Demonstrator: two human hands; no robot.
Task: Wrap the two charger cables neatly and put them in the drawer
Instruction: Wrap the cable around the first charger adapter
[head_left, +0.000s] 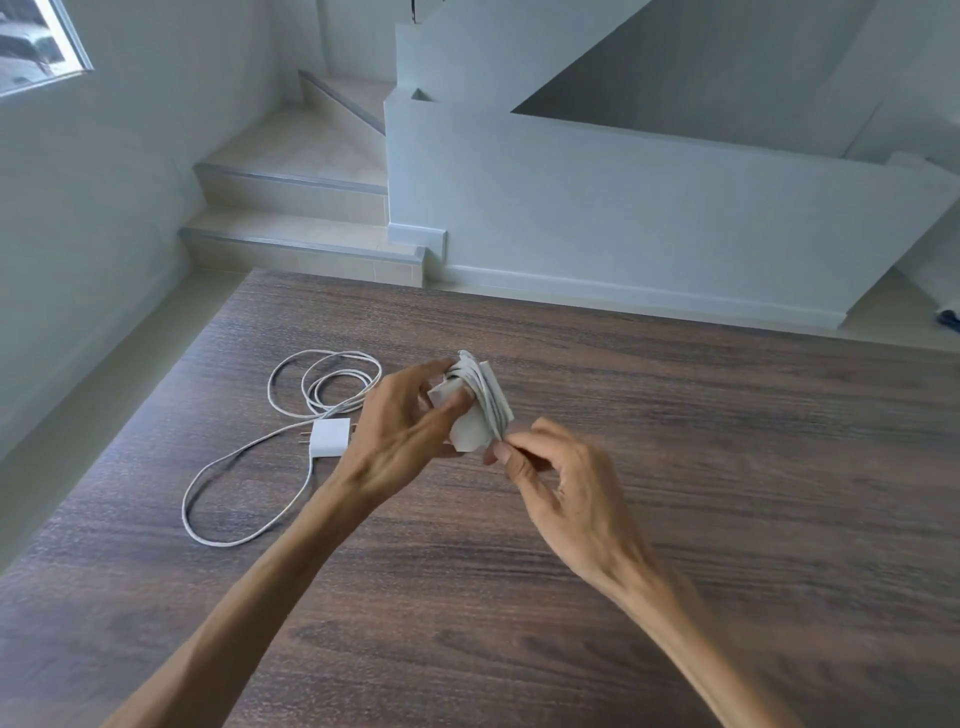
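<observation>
Head view: left hand (402, 415) grips wrapped charger (475, 410), right hand (550, 475) pinches cord end. Light, springy cord; hold brick w/ thumb over coils. Second charger (328, 438) loose on table (675, 493).

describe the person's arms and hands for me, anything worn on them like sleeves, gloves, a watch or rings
Both forearms are bare for as far as the picture shows, with no sleeves in view. The left hand and right hand wear no gloves. No watch, bracelet or ring shows on either.
</observation>
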